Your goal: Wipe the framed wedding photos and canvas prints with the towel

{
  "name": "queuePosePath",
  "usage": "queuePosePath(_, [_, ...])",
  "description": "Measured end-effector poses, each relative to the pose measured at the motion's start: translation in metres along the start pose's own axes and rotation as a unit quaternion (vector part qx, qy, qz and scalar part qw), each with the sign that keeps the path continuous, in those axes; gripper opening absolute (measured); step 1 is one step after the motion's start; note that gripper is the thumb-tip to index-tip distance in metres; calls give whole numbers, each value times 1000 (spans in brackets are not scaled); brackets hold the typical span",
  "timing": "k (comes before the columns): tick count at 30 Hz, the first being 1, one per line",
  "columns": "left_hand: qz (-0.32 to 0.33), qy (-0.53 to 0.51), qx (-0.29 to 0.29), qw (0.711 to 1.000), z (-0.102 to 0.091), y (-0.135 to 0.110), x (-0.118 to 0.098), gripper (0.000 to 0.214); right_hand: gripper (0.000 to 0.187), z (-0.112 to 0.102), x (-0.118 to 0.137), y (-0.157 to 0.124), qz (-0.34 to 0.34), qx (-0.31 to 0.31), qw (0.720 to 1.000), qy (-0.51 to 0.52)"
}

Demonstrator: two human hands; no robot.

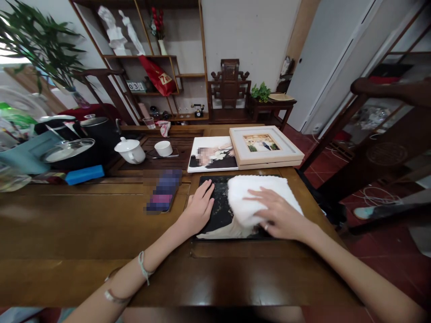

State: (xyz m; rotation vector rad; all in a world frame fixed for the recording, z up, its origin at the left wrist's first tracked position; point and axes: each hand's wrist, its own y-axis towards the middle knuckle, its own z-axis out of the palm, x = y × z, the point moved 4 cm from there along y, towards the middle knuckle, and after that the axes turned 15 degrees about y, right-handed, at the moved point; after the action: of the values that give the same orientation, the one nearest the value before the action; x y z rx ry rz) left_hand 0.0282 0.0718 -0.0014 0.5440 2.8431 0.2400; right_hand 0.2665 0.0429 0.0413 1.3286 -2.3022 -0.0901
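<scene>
A dark photo panel (220, 204) lies on the wooden table in front of me, with a pale shape along its lower edge. My left hand (200, 208) rests flat on the panel's left edge, fingers stretched out. A fluffy white cloth (257, 188) covers much of the panel's right part. On top of it lies my right hand (278, 213), fingers spread and slightly bent, a ring on one finger. The cloth hides what is beneath. Just behind the panel are a white photo print (215, 165) and stacked light-framed pictures (286, 146).
A phone (164, 193) lies left of the panel on the table (84, 233). Farther left are a blue block (85, 175), a lidded white bowl (129, 150), a small white cup (163, 148) and a dark kettle (99, 134). A wooden chair (380, 148) stands right.
</scene>
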Motion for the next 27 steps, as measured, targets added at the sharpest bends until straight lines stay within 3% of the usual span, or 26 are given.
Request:
queuePosePath(3, [11, 0, 9, 1000, 0, 0, 0, 48, 36, 14, 26, 15, -63, 64, 995, 47])
queuePosePath(6, [9, 0, 11, 1000, 1, 0, 1, 48, 36, 13, 16, 22, -61, 57, 995, 55])
queuePosePath(11, [-3, 2, -3, 1000, -1, 0, -1, 47, 36, -7, -42, 12, 78, -53, 995, -26])
queuePosePath(15, [-15, 5, 21, 1000, -2, 0, -3, 47, 37, -14, -53, 6, 174, -76, 978, -82])
queuePosePath(19, [-13, 7, 18, 1000, -2, 0, -3, 47, 37, -1, -22, 16, 153, -47, 984, -81])
queuePosePath(24, [-12, -14, 27, 999, -3, 1, 1, 48, 32, 27, 39, 22, -2, 47, 999, -12])
queuePosePath(27, [-9, -38, 42, 998, -4, 2, 4, 49, 23, 35, 54, 19, -53, 61, 997, -11])
